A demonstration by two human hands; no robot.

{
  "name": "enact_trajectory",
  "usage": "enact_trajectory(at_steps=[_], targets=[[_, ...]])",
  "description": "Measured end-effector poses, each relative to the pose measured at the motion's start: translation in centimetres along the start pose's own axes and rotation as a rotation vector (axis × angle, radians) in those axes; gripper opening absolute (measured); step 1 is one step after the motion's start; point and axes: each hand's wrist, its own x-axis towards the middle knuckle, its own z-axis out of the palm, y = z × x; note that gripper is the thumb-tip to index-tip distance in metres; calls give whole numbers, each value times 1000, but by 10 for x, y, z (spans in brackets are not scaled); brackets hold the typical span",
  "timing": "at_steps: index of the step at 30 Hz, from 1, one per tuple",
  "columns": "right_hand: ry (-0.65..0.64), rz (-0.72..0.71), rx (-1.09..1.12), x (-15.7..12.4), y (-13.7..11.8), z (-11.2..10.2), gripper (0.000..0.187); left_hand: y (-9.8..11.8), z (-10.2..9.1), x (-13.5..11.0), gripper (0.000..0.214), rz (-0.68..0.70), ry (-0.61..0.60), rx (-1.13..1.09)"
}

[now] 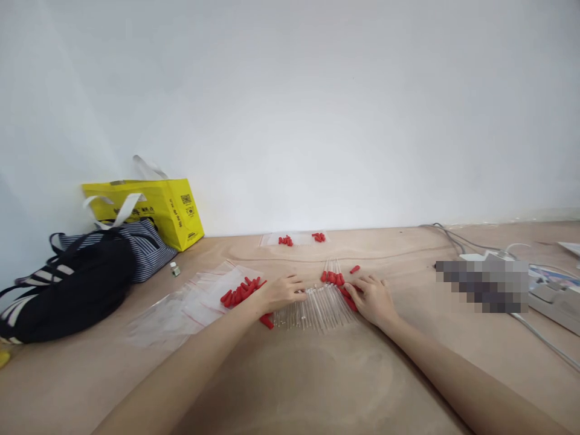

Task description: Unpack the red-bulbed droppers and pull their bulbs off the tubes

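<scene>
A row of thin clear glass dropper tubes (312,309) lies side by side on the table between my two hands. My left hand (284,292) is at the row's left upper end, fingers bent and slightly apart, tips over the tubes. My right hand (373,299) rests at the right end, its thumb and fingers apart, beside red rubber bulbs (348,297) that it partly covers. Just beyond the row, several droppers with red bulbs fitted (333,277) point away from me. One loose red bulb (355,269) lies above my right hand. More red bulbs (240,292) are heaped left of my left hand.
Clear zip bags (190,302) spread out on the left. A filled bag (299,240) with red-bulbed droppers lies by the wall. A yellow bag (181,211), a black bag (77,296) and a small bottle (174,269) stand left. Cables (544,341) and a blurred-out object (484,287) are right.
</scene>
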Motion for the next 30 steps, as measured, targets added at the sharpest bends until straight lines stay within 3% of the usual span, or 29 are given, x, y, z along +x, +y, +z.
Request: enact_trajectory(at_steps=[12, 16, 18, 21, 23, 26, 30], targets=[[61, -31, 19, -3, -1, 3, 31, 2, -3, 7, 17, 64, 29, -6], [-21, 98, 69, 3, -2, -4, 30, 0, -11, 7, 19, -3, 25, -40], [-121, 244, 83, 12, -1, -8, 29, 4, -19, 4, 18, -187, 55, -85], [-249, 417, 81, 33, 4, -8, 30, 20, -32, 1, 12, -671, 112, -290], [-324, 478, 79, 48, 7, -2, 31, 34, -37, 2, 13, -931, 82, -496], [-443, 552, 93, 67, 9, 10, 34, 49, -38, 5, 32, -1114, -63, -760], [-516, 599, 131, 80, 7, 22, 28, 53, -31, 11, 46, -1258, -212, -950]])
